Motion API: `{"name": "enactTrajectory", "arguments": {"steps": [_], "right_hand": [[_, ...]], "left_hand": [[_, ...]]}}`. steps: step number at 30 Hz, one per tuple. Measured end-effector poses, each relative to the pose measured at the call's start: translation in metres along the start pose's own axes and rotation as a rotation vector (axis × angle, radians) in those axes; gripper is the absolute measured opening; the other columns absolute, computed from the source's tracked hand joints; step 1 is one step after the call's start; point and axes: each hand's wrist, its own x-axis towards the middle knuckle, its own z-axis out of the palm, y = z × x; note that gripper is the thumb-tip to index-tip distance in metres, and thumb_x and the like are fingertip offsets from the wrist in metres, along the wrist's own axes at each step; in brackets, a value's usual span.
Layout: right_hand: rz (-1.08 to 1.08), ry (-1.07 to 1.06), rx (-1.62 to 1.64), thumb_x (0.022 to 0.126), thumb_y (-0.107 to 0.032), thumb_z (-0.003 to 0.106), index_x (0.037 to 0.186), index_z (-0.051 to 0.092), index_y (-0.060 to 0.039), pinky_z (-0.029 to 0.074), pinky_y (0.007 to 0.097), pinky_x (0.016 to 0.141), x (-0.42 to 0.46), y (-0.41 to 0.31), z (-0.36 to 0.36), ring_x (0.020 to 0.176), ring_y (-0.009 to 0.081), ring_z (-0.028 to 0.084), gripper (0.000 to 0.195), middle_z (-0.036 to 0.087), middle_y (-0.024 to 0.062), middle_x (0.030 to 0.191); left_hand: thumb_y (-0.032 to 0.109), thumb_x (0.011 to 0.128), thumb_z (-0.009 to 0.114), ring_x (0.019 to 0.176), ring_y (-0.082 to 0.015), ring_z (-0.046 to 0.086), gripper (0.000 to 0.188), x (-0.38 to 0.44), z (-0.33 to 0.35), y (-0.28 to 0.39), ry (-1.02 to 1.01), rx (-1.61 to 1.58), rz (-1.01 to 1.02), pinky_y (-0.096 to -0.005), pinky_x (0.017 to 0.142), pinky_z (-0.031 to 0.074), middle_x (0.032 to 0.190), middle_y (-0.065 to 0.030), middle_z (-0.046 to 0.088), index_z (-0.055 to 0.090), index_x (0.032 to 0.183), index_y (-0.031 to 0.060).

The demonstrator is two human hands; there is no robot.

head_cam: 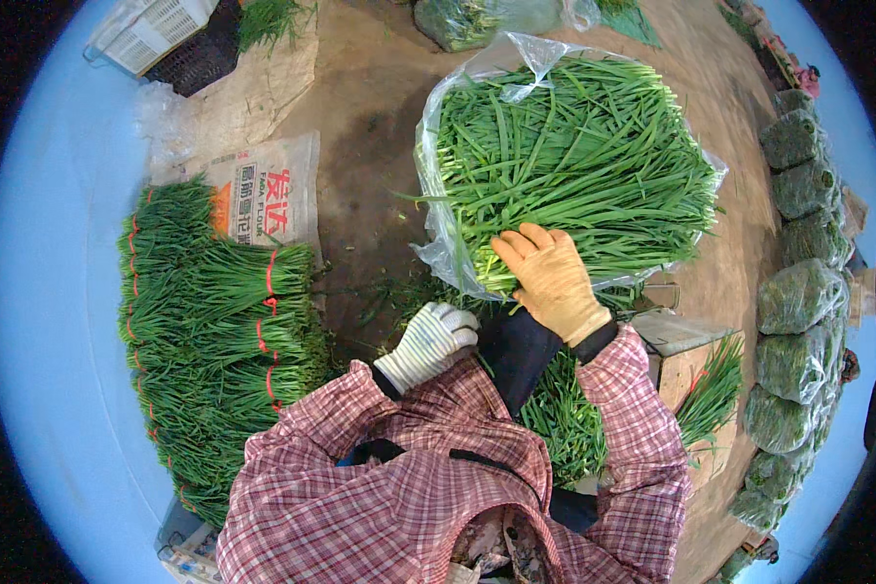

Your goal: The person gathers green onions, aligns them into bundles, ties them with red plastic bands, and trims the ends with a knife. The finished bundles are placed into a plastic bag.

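Note:
A clear plastic bag (pixel 438 248) full of garlic chives (pixel 569 160) lies open in front of me, leaves piled flat and pale stem ends at the sides. My right hand (pixel 551 277), in an orange-yellow glove, rests on the near left corner of the pile. Its fingers are slightly spread over the pale stems, and I see no bunch gripped in them. Below the bag, near my lap, my left hand (pixel 431 347) wears a white striped knit glove. Its fingers are curled in and nothing shows between them; the palm side is hidden.
At left, bunches of chives (pixel 219 336) with red ties are stacked beside a printed flour sack (pixel 270 193). Crates (pixel 153 29) stand far left. A cardboard box (pixel 690 365) with a tied bunch (pixel 712 394) is on my right. Filled plastic bags (pixel 803 296) line the far right.

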Motion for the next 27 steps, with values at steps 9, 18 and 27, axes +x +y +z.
{"name": "enactTrajectory", "arguments": {"steps": [9, 18, 27], "right_hand": [[0.162, 0.123, 0.126, 0.065, -0.026, 0.078, 0.113, 0.069, -0.0225, 0.042, 0.0455, 0.097, 0.002, 0.018, 0.012, 0.103, 0.0267, 0.062, 0.049, 0.067, 0.0037, 0.099], [0.231, 0.262, 0.588, 0.062, -0.017, 0.087, 0.114, 0.066, -0.0059, 0.049, 0.0422, 0.100, 0.013, 0.085, -0.027, 0.113, 0.0340, 0.063, 0.058, 0.066, 0.0138, 0.120], [0.475, 0.211, 0.916, 0.066, -0.025, 0.089, 0.117, 0.068, -0.0044, 0.053, 0.0411, 0.092, 0.008, 0.091, -0.020, 0.103, 0.0350, 0.067, 0.059, 0.069, 0.0174, 0.108]], "left_hand": [[0.024, 0.068, 0.091, 0.105, -0.0379, 0.066, 0.051, 0.025, -0.033, 0.016, 0.183, -0.099, -0.132, -0.0457, 0.087, 0.056, 0.120, -0.0153, 0.064, 0.067, 0.111, 0.0109], [0.005, 0.085, 0.078, 0.104, -0.0221, 0.068, 0.057, 0.149, -0.032, 0.006, 0.385, -0.730, -0.425, -0.0359, 0.093, 0.054, 0.120, -0.0104, 0.068, 0.052, 0.137, 0.0034], [-0.003, 0.088, 0.071, 0.108, -0.0146, 0.064, 0.055, 0.143, -0.018, -0.025, 0.387, -0.989, -0.704, -0.0301, 0.093, 0.052, 0.120, -0.0051, 0.064, 0.050, 0.138, 0.0059]]}}
